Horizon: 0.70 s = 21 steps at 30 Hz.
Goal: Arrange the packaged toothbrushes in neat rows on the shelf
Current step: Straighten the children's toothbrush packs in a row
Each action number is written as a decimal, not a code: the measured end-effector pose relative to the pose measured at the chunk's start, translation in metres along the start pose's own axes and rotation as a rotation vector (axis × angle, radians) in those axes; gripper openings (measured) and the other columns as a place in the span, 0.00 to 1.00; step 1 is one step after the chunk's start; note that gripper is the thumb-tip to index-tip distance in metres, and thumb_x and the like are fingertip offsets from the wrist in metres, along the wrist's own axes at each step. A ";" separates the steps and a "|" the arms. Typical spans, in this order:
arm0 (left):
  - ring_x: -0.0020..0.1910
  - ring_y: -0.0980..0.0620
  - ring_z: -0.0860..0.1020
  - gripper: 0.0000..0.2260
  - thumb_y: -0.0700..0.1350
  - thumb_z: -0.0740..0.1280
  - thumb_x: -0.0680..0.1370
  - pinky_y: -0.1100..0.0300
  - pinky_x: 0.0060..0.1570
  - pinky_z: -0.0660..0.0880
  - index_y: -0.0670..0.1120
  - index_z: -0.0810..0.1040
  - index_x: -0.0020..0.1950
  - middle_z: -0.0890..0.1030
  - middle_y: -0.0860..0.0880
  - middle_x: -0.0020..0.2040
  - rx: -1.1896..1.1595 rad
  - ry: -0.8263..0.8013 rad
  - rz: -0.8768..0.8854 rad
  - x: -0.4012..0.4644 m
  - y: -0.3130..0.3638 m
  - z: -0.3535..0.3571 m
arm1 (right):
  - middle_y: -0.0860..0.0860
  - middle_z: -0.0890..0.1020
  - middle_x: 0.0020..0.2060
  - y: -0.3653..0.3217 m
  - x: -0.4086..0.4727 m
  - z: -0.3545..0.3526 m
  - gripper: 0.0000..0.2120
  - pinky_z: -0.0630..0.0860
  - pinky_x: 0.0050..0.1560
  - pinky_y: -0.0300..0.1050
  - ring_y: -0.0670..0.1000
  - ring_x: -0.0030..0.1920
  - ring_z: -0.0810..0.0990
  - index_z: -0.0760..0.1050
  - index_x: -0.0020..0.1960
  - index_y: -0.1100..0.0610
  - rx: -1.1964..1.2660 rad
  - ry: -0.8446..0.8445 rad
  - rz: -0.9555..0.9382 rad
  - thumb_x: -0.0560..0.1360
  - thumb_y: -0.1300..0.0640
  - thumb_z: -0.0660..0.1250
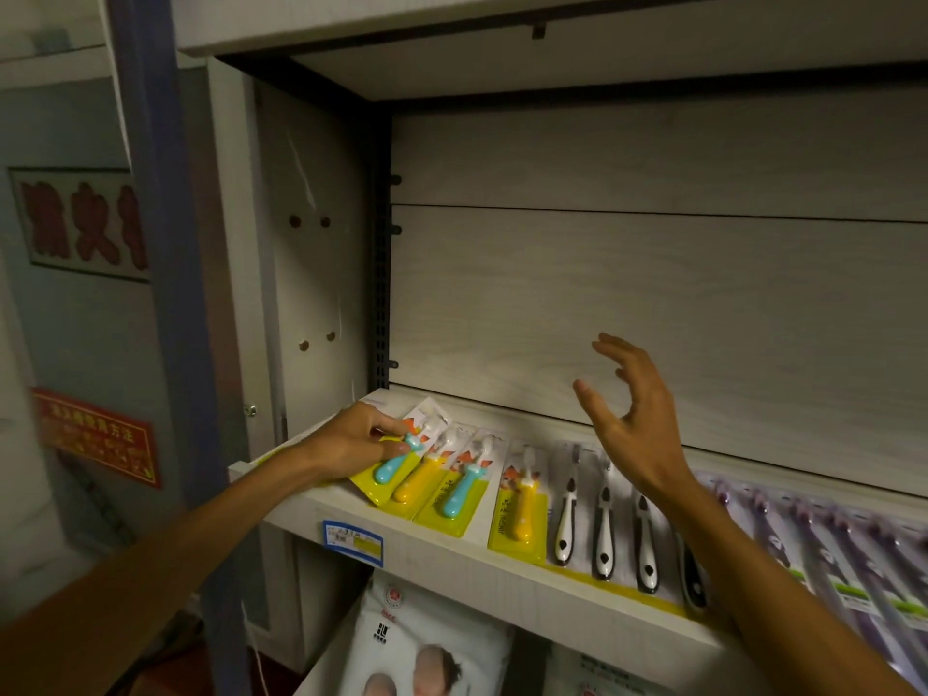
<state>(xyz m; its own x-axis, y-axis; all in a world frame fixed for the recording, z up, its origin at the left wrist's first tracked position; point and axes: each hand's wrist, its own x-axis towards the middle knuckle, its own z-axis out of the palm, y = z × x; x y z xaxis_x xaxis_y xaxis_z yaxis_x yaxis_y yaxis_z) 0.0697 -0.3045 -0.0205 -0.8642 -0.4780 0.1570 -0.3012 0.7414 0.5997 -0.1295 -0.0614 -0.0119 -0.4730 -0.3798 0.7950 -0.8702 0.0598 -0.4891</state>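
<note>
on the shelf [452, 560], the left hand [351, 442] pinched the leftmost blue toothbrush pack [389, 467] at the row's end; the right hand [635, 419] hovered above, fingers spread, holding nothing.

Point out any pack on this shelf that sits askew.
The blue pack under the left hand lies tilted, overlapping its yellow neighbour. The black-and-white packs lie in an even row.
</note>
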 end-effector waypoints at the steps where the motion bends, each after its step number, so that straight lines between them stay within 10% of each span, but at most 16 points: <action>1: 0.60 0.55 0.72 0.16 0.47 0.67 0.78 0.65 0.57 0.69 0.49 0.75 0.66 0.74 0.50 0.67 0.060 -0.019 0.010 0.000 0.000 0.001 | 0.44 0.68 0.69 0.000 0.000 0.000 0.24 0.70 0.66 0.58 0.46 0.68 0.68 0.67 0.69 0.48 0.002 0.000 0.001 0.75 0.44 0.64; 12: 0.53 0.53 0.73 0.13 0.51 0.56 0.81 0.54 0.57 0.72 0.51 0.79 0.54 0.79 0.49 0.54 0.339 -0.094 0.081 -0.010 -0.014 0.016 | 0.45 0.69 0.69 0.000 -0.003 0.003 0.22 0.70 0.66 0.59 0.47 0.68 0.68 0.68 0.67 0.47 0.010 -0.002 -0.008 0.75 0.44 0.63; 21: 0.70 0.52 0.62 0.14 0.46 0.57 0.82 0.57 0.67 0.59 0.49 0.74 0.65 0.70 0.52 0.69 0.380 0.153 0.104 -0.007 -0.023 -0.013 | 0.45 0.70 0.67 0.002 -0.005 0.001 0.20 0.71 0.65 0.57 0.46 0.67 0.70 0.69 0.66 0.47 0.028 0.013 -0.002 0.75 0.45 0.63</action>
<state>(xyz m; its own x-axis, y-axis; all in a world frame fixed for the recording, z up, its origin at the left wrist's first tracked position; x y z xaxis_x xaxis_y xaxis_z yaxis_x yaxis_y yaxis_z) 0.0879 -0.3245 -0.0248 -0.8364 -0.4351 0.3334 -0.3681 0.8965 0.2466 -0.1289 -0.0601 -0.0170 -0.4731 -0.3681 0.8004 -0.8670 0.0333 -0.4971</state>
